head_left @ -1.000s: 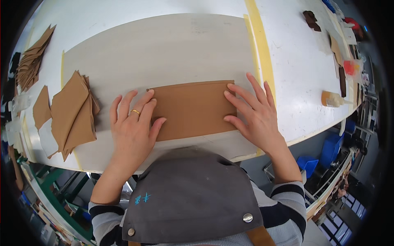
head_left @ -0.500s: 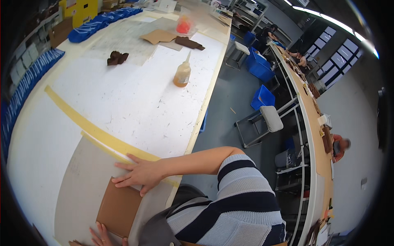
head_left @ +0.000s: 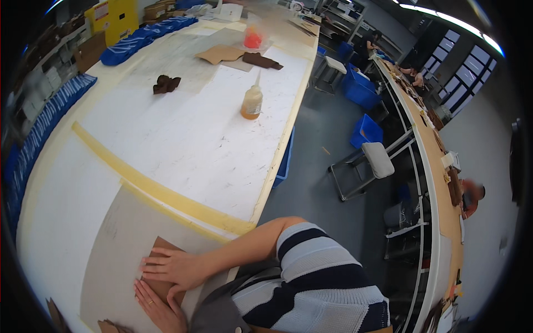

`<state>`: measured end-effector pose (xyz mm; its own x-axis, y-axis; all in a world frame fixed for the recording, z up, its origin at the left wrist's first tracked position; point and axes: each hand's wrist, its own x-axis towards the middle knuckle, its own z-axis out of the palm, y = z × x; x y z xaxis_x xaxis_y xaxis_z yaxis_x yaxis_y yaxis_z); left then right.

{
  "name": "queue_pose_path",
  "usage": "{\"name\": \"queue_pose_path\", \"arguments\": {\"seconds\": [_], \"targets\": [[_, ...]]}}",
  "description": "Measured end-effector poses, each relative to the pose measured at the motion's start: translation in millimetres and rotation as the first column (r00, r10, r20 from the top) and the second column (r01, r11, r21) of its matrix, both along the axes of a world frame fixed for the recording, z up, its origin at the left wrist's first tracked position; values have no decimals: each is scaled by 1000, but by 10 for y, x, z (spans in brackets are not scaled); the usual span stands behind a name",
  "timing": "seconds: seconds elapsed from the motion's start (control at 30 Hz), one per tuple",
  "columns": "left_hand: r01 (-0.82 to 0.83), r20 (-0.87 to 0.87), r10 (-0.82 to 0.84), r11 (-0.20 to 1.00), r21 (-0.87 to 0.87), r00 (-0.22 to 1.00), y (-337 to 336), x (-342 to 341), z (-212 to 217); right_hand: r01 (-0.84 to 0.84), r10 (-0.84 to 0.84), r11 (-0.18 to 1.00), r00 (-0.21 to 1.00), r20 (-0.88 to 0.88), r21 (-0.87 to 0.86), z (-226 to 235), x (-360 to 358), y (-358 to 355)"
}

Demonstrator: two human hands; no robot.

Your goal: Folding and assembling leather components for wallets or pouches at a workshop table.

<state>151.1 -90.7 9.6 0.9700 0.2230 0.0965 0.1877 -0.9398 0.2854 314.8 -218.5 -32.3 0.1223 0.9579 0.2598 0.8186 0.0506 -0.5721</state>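
Observation:
A flat brown rectangular piece, leather-like (head_left: 161,242), lies on a grey sheet (head_left: 116,238) at the near left of the table. Across its middle my right hand (head_left: 176,268) rests palm down, fingers stretched out to the left. My left hand (head_left: 158,306), with a ring on one finger, lies flat on its near part, close below the right hand. Both hands are open and cover much of the piece.
Yellow tape strips (head_left: 150,188) cross the white table. Farther off stand a glue bottle (head_left: 251,104), a crumpled dark brown scrap (head_left: 166,84) and brown pieces (head_left: 220,54). More brown scraps (head_left: 114,326) lie at the near edge. A stool (head_left: 377,161) stands right.
My right hand has slid from the piece's far edge toward its middle. My left hand has come farther onto the piece, so the hands are now close together. The view has shifted slightly.

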Motion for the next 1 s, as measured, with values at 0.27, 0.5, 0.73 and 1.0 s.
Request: {"name": "queue_pose_path", "arguments": {"seconds": [0.27, 0.5, 0.73, 1.0], "targets": [[-132, -114, 122, 988, -81, 986, 88, -40, 132, 382, -235, 866, 880, 412, -324, 515, 613, -702], [-288, 52, 383, 769, -570, 922, -36, -308, 222, 201, -97, 908, 954, 283, -367, 667, 231, -476], [-251, 15, 654, 311, -917, 756, -191, -112, 246, 146, 17, 881, 941, 338, -451, 680, 129, -538], [-304, 133, 565, 610, -732, 814, 7, -289, 161, 91, -6, 934, 971, 240, -346, 596, 172, -488]]}}
